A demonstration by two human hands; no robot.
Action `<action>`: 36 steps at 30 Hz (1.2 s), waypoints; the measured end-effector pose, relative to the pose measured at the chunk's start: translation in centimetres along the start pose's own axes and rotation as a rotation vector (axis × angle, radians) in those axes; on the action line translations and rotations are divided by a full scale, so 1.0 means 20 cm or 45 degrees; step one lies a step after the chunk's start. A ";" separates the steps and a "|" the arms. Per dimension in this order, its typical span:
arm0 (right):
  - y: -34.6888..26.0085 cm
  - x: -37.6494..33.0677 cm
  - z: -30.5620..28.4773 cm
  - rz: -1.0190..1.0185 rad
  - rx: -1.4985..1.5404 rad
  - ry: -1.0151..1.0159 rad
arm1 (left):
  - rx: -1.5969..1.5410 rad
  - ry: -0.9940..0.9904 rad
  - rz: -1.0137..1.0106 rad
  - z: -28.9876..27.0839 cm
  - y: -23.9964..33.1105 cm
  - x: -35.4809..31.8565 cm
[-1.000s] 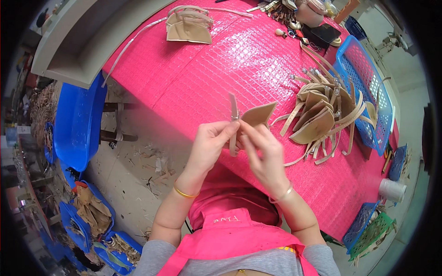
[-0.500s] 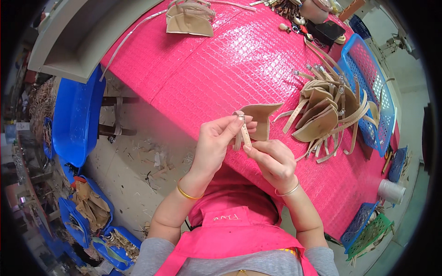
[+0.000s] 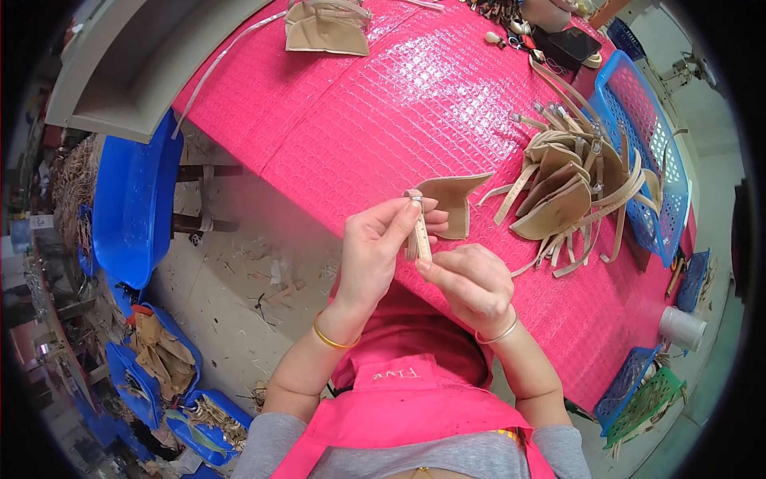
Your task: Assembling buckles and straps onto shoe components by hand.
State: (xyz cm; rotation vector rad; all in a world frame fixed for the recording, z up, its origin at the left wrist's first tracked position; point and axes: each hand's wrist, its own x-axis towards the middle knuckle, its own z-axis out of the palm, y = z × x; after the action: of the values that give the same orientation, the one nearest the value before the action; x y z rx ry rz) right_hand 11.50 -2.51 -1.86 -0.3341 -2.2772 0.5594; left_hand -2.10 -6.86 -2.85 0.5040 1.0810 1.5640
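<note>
Between my hands is a beige buckled strap [image 3: 423, 239] with a row of small holes, attached to a tan leather-like shoe piece [image 3: 452, 199]. My left hand [image 3: 381, 235] pinches the strap near its small metal buckle, thumb on top. Lower down, the thumb and fingers of my right hand [image 3: 471, 279] are closed on the strap's free end. The tan piece sticks out beyond my left fingertips, over the pink table cover. To the right lies a heap of similar tan shoe pieces [image 3: 554, 203] with loose straps and buckles.
A pink textured cover lies on the table [image 3: 351, 120]. Beyond the heap stands a blue perforated basket [image 3: 630, 104]. Another tan piece [image 3: 327, 36] lies at the far edge. Blue bins [image 3: 132, 215] stand left of the table; a white thread spool [image 3: 681, 327] sits at right.
The strap's free end has swung slightly left and now lies closer along the other strap layer. My right fingertips moved a little left with it; both hands keep their grip.
</note>
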 end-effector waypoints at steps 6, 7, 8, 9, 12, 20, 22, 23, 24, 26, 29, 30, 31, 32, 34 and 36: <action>0.04 0.12 0.00 1.009 0.443 0.224 | 0.222 -0.080 0.083 0.01 -0.01 -0.07; 0.05 0.16 0.00 1.102 0.637 0.286 | 0.223 -0.083 0.084 0.00 -0.01 -0.06; 0.06 0.18 -0.01 1.203 0.840 0.265 | 0.197 -0.107 0.071 -0.01 0.00 -0.06; 0.07 0.19 -0.01 1.298 1.044 0.240 | 0.171 -0.130 0.061 -0.02 0.01 -0.05; 0.03 0.18 0.01 1.158 1.167 0.363 | 0.333 -0.072 0.106 -0.01 0.05 -0.05; 0.00 0.14 0.09 1.373 2.021 0.478 | 0.256 -0.026 0.111 -0.03 0.12 0.00; -0.01 0.13 0.07 1.437 2.102 0.447 | 0.360 -0.121 0.110 -0.06 0.08 0.03; -0.01 0.12 0.07 1.502 2.181 0.416 | 0.361 -0.121 0.110 -0.06 0.08 0.02; -0.03 0.13 0.07 1.559 2.096 0.475 | 0.562 -0.078 0.127 -0.06 0.08 0.02; -0.03 0.13 0.09 1.576 2.041 0.559 | 0.867 0.032 0.228 -0.02 0.07 0.01; -0.04 0.13 0.10 1.559 1.963 0.645 | 0.954 0.102 0.565 -0.02 0.01 0.01; -0.03 0.13 0.10 1.541 1.949 0.655 | 0.954 0.099 0.566 -0.01 0.01 0.00; -0.02 0.13 0.10 1.539 1.948 0.658 | 0.971 0.129 0.546 -0.01 0.01 0.00; 0.00 0.12 0.10 1.534 1.973 0.594 | 0.987 0.160 0.526 0.00 0.01 0.00; 0.02 0.10 0.10 1.526 1.999 0.528 | 1.016 0.170 0.588 0.00 0.00 0.00; 0.03 0.09 0.10 1.457 2.009 0.494 | 1.044 0.181 0.650 0.01 -0.01 0.00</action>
State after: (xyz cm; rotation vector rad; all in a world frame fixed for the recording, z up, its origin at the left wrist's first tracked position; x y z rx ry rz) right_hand 8.87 -1.82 -2.37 -0.7468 -0.5625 2.2787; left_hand -1.89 -6.72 -2.89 1.3164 1.8062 1.5411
